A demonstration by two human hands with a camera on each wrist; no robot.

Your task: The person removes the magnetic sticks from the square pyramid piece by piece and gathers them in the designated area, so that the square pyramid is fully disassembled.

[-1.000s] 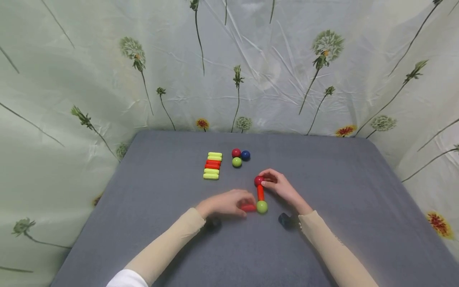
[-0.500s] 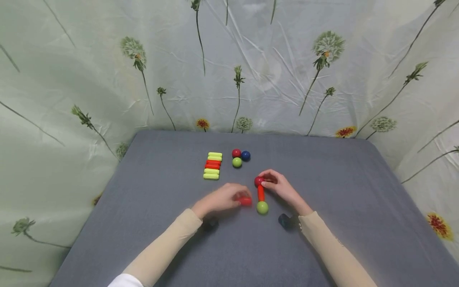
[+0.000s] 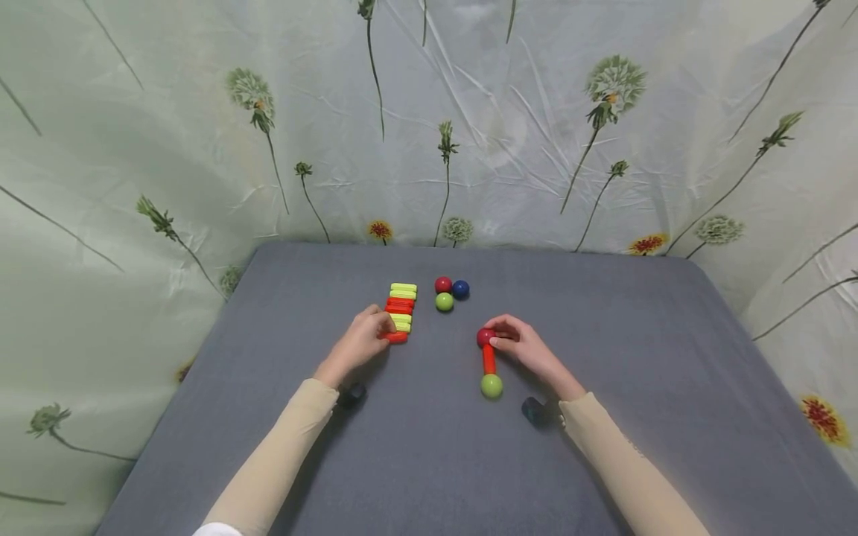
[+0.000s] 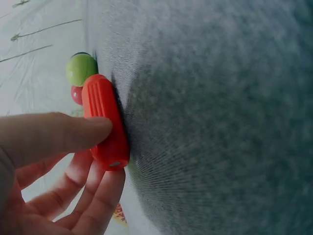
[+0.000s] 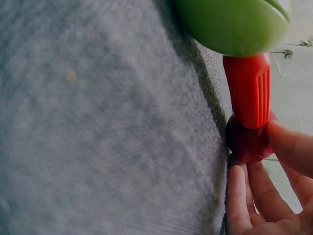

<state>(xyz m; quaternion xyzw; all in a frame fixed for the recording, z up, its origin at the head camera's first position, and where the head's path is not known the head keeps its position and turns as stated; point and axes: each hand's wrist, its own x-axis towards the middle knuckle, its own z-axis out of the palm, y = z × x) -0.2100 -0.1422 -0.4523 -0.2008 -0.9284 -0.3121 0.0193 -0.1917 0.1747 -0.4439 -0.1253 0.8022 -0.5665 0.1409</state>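
My left hand (image 3: 362, 339) pinches a red ridged rod (image 4: 103, 105) between thumb and fingers, low over the grey cloth. That rod lies at the near end of a row of yellow rods (image 3: 404, 288) and red rods (image 3: 400, 306), partly hidden by the hand. To the right, my right hand (image 3: 529, 351) holds a dark red ball (image 5: 247, 141) with thumb and fingers. A second red rod (image 5: 247, 90) joins this ball to a green ball (image 5: 234, 24), which sits at the end toward me.
Behind the hands, a red ball (image 3: 443, 284), a blue ball (image 3: 460, 289) and a green ball (image 3: 445, 301) are grouped together on the grey table (image 3: 429, 461). A flower-patterned curtain (image 3: 523, 186) stands at the table's far edge. Dark wrist devices (image 3: 533, 411) sit under both wrists.
My left hand has drawn the red rod away from the green ball and carried it left and away from me to the row of rods. My right hand stays on the red ball.
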